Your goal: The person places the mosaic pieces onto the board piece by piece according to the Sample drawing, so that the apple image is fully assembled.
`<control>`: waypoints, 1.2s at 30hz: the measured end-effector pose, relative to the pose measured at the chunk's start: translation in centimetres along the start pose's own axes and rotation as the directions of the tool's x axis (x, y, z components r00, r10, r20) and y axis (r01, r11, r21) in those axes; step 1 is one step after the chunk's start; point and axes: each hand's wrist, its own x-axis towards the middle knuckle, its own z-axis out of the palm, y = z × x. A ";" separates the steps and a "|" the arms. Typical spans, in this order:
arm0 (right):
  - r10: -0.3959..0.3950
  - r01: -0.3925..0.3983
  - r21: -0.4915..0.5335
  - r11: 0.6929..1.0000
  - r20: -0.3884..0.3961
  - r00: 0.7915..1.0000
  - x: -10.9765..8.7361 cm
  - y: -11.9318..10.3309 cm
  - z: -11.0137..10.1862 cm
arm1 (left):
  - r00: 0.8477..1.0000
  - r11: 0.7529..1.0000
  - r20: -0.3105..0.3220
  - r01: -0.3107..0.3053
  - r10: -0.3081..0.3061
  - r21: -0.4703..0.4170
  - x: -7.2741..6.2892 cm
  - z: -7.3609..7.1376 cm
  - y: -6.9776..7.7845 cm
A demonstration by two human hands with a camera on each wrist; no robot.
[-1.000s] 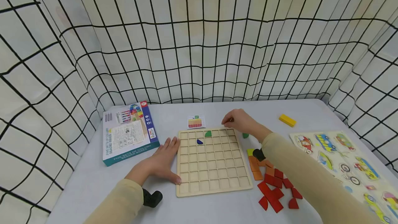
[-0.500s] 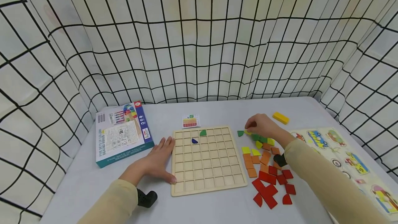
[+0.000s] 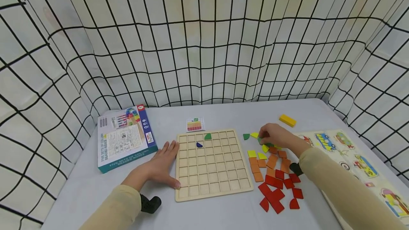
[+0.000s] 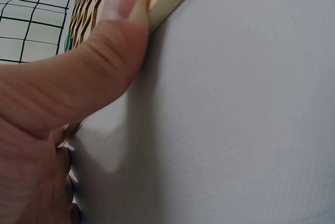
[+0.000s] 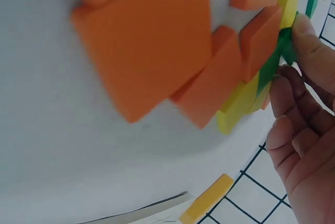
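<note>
My left hand lies at the left edge of the wooden grid board, fingers spread along its side. In the left wrist view its thumb rests on the board's rim. A green quarter-round piece and a small dark blue piece sit in the grid's upper rows. Right of the board, my right hand reaches down into the pile of green and yellow pieces. In the right wrist view, its thumb and curled fingers pinch a green piece, partly hidden by the fingertips.
A small pattern card lies behind the board. A boxed toy set stands at left. Orange pieces and red pieces spread right of the board. A yellow block and a picture puzzle board lie farther right.
My right hand has moved from the board's top right corner to the green and yellow pieces, its fingers lowering onto a green one. My left hand stays at the board's edge.
</note>
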 end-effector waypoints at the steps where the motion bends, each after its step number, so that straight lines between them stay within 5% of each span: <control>1: -0.003 0.003 -0.002 1.000 -0.002 1.000 -0.1 0.0 0.0 | 1.000 1.000 -0.001 -0.001 0.001 -0.001 0.0 0.0 0.0; 9: -0.041 0.051 0.090 0.995 -0.112 0.993 0.5 -0.5 -0.1 | 1.000 1.000 0.000 0.011 -0.011 0.003 -0.1 0.0 -0.3; 15: -0.109 0.143 0.209 0.967 -0.165 0.980 3.0 -4.2 0.3 | 1.000 1.000 -0.001 0.012 -0.012 0.003 -0.1 0.0 -0.4; 25: -0.165 0.195 0.243 0.950 -0.140 0.976 6.7 -9.6 2.6 | 1.000 1.000 -0.002 0.005 -0.005 -0.006 0.0 0.1 -0.3; 36: -0.169 0.184 0.196 0.963 -0.091 0.981 8.2 -11.5 3.4 | 1.000 1.000 0.002 0.022 -0.022 -0.017 -0.1 -0.1 -0.1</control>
